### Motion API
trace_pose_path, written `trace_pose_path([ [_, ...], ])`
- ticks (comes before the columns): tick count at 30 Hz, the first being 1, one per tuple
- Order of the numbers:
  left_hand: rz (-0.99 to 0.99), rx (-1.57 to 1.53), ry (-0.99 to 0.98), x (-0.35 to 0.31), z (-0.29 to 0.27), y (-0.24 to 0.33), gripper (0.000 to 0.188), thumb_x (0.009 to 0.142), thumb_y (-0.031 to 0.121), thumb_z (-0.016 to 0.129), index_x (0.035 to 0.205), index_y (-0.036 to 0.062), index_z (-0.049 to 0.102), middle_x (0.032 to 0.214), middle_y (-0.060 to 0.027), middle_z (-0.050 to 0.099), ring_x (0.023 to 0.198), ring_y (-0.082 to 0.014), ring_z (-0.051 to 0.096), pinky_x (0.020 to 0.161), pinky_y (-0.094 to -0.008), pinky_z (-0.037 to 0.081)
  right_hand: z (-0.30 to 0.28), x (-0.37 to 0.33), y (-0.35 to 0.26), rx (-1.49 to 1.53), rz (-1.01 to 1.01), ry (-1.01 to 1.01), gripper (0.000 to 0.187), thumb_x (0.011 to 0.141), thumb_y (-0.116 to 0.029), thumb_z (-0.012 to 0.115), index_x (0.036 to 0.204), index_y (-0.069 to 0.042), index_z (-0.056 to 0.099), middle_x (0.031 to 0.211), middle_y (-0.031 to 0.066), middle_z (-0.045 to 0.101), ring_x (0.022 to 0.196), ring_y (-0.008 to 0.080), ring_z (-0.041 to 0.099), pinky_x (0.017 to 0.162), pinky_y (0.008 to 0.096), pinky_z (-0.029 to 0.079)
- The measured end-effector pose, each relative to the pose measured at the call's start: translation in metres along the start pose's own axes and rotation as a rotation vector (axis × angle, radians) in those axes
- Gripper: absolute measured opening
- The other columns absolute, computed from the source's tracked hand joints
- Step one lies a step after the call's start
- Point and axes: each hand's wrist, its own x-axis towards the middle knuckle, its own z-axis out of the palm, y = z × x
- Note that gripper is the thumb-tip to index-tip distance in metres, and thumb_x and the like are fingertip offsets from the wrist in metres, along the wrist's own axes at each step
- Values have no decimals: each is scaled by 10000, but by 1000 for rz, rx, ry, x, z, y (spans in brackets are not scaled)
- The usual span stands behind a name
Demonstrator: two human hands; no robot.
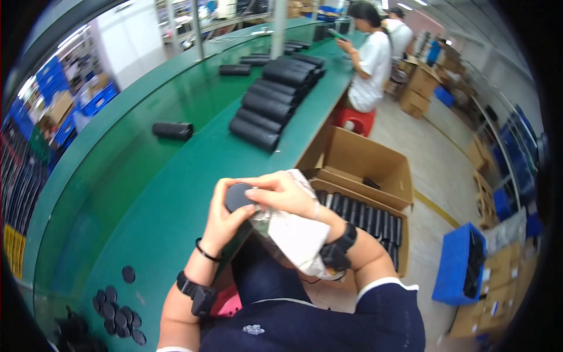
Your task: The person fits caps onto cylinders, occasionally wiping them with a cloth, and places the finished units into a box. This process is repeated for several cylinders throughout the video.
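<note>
Dark round disc (237, 198) between both hands above the green bench (170, 205), loose black discs (120, 317) at far left, left hand (222, 219) curled snugly round its rim, right hand (288, 195) with fingertips touching it, full grip unclear, carton (404, 249) of black cylinders (365, 216) at right.

Two bare hands, 1 L hand (223, 216) and 1 R hand (287, 193), w/ 1 dark round cap (236, 198) between them. Black wrist devices (203, 299): 2 (1 per side), plus 1 thin black band (208, 251) on the L. Loose black discs (109, 311), lower L: approx. a dozen, 1 of them apart from the cluster. Just 1 lone black cylinder (172, 130) mid-L; many more in the main stack (267, 111), overlapping, so exact no. unclear. Packed tubes (370, 217) in the carton (404, 252): over a dozen. At least 2 other people (372, 67), 1 red stool (365, 121), 1 lg. blue bin (449, 261) at R.
</note>
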Motion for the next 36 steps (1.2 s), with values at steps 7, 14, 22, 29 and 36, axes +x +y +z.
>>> trace_pose_path([
  [7, 18, -157, 163, 16, -41, 13, 635, 719, 108, 721, 1268, 67, 403, 1098, -63, 511, 999, -167, 513, 888, -314, 437, -68, -78, -7, -332, 13, 228, 399, 808, -141, 668, 1191, -27, 655, 885, 32, 632, 819, 108, 551, 751, 287, 471],
  [14, 129, 385, 588, 28, -219, 13, 561, 762, 68, 760, 1248, 22, 483, 1098, -90, 549, 1014, -203, 564, 898, -342, 466, -132, -182, 100, -508, 213, 554, 985, 574, -171, 824, 1452, -100, 384, 1402, 166, 419, 1340, 292, 354, 1122, 370, 268],
  [22, 96, 247, 623, 38, -325, -10, 642, 703, 30, 806, 1268, 38, 502, 1140, -58, 602, 1100, -181, 557, 978, -310, 430, -162, -203, 189, -1102, 145, 727, 271, 694, 125, 585, 936, 23, 521, 972, 183, 513, 924, 363, 521, 853, 374, 425],
  [29, -181, -43, 793, 48, -362, -19, 631, 852, 303, 733, 1345, 138, 376, 1294, -71, 484, 1189, -264, 471, 939, -635, 364, -148, -161, 193, -987, 237, 617, 183, 741, 100, 589, 899, 24, 534, 817, 207, 572, 764, 383, 565, 729, 405, 456],
  [36, -402, -47, 1026, 117, -352, -90, 797, 892, 517, 597, 1411, 105, 155, 1256, -201, 464, 1044, -357, 565, 772, -636, 472, -138, -171, 197, -1132, 236, 445, 206, 739, 63, 589, 934, -1, 566, 915, 226, 586, 896, 430, 563, 781, 448, 458],
])
